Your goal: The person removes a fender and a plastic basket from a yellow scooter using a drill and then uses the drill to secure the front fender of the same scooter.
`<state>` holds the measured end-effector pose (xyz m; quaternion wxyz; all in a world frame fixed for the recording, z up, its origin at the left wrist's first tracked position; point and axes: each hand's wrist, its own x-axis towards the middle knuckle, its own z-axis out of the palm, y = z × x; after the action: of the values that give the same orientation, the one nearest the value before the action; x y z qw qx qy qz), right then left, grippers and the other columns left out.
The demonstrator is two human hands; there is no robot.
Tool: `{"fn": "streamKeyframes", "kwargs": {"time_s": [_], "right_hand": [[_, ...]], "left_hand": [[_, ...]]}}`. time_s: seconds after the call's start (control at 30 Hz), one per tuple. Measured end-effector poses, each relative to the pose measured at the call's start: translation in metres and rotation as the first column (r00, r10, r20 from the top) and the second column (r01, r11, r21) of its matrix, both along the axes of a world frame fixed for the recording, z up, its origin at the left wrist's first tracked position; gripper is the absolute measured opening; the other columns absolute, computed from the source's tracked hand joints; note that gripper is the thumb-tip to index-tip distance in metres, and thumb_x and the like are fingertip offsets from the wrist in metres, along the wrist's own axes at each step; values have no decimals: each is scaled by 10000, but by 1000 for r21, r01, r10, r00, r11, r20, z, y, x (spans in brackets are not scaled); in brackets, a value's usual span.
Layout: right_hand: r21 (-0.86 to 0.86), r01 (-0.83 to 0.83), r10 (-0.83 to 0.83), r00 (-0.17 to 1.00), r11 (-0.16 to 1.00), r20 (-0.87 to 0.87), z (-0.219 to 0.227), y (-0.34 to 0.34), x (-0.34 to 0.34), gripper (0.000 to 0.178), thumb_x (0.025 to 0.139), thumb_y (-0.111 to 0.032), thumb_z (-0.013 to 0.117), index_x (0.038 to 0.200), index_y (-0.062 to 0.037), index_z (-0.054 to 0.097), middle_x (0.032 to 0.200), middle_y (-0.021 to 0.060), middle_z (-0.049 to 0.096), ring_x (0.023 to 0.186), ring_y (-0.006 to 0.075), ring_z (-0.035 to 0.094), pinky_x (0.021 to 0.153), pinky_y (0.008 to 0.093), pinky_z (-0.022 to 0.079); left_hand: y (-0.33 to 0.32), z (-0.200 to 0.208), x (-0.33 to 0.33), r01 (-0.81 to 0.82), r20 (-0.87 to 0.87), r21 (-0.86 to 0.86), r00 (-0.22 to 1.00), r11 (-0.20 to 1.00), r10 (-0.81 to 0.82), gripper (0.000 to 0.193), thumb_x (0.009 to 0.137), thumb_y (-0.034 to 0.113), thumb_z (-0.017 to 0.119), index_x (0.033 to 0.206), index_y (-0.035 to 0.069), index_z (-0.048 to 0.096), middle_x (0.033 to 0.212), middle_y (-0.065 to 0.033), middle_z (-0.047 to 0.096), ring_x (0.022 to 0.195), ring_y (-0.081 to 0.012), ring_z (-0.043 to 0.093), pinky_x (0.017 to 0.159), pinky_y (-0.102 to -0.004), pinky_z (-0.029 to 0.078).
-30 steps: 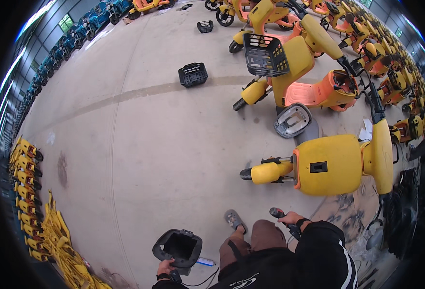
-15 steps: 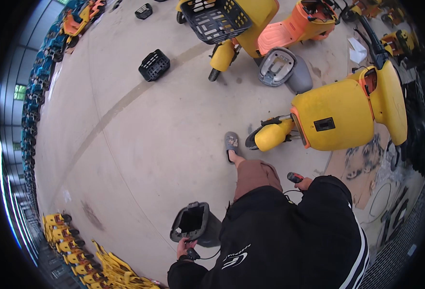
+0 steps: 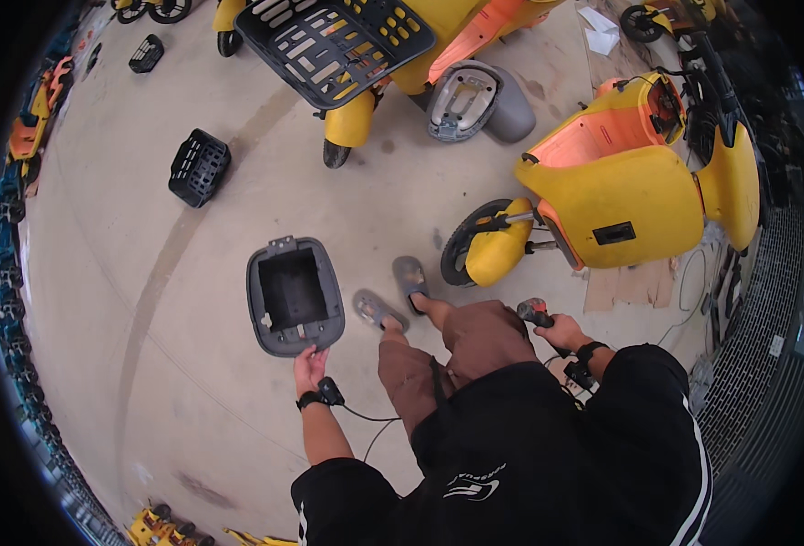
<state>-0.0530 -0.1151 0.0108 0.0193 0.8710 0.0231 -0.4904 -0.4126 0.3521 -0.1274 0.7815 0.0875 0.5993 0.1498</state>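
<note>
My left hand [image 3: 309, 369] has its fingers closed on the near rim of a dark grey scooter storage bin [image 3: 330, 318]. The bin has a rounded rectangular rim, a deep black inside and a small tab at its far edge. It is held out to the left of my feet, opening toward me. In my right hand [image 3: 563, 333] is a black and red cordless drill [image 3: 535, 312], its head pointing left, above my right thigh. A strap with a small black device and cable is on each wrist.
A yellow scooter body [image 3: 648, 209] with its front wheel stands to the right. Ahead is another yellow scooter with a black basket [image 3: 329, 50]. A grey seat [image 3: 466, 100] lies beside it. A loose black basket [image 3: 200, 168] rests on the floor at the left.
My left hand has brought the bin forward from beside my left hip. The drill in my right hand has come forward. My view has shifted, and both feet now show.
</note>
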Motion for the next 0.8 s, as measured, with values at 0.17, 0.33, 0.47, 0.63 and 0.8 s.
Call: {"fn": "streamKeyframes", "kwargs": {"time_s": [0.17,0.33,0.47,0.63,0.8], "right_hand": [[147,5,0,1000,989,-28,-5,101,2,614,704,-508,661,1052,-2,652,927,233,674,896,393,643,832,417,501],[223,238,-213,968,945,-132,-37,190,-21,560,776,-449,654,1126,-13,620,845,194,676,804,332,666,768,381,507],[517,234,-237,970,823,-62,-78,257,-70,572,813,-422,667,1197,-10,567,768,162,654,701,275,653,702,375,502],[580,178,-176,983,795,-60,-105,344,-130,654,836,-372,687,1319,5,461,912,170,655,830,229,636,770,340,498],[691,144,-111,990,709,-92,-117,396,-175,719,829,-322,672,1378,-2,337,1110,286,583,1057,430,572,883,411,461]], "left_hand": [[87,-93,40,53,235,-2,971,999,-50,510,834,-67,564,1307,109,492,1294,-118,540,1183,-294,534,1025,-468,423],[80,-170,62,126,173,-5,977,992,-124,512,845,-50,587,1320,108,480,1289,-114,545,1171,-270,543,1042,-448,406],[75,-182,30,118,61,-7,991,993,-117,541,837,-35,613,1342,74,451,1294,-143,538,1195,-250,528,1041,-447,401],[54,-121,55,568,-558,212,738,795,-379,693,855,111,653,1446,15,304,1350,-195,476,1238,-259,488,1074,-400,352],[21,-49,67,279,300,2,916,960,-266,720,828,225,688,1406,-22,339,1338,-149,487,1258,-237,463,1080,-369,351]]}}
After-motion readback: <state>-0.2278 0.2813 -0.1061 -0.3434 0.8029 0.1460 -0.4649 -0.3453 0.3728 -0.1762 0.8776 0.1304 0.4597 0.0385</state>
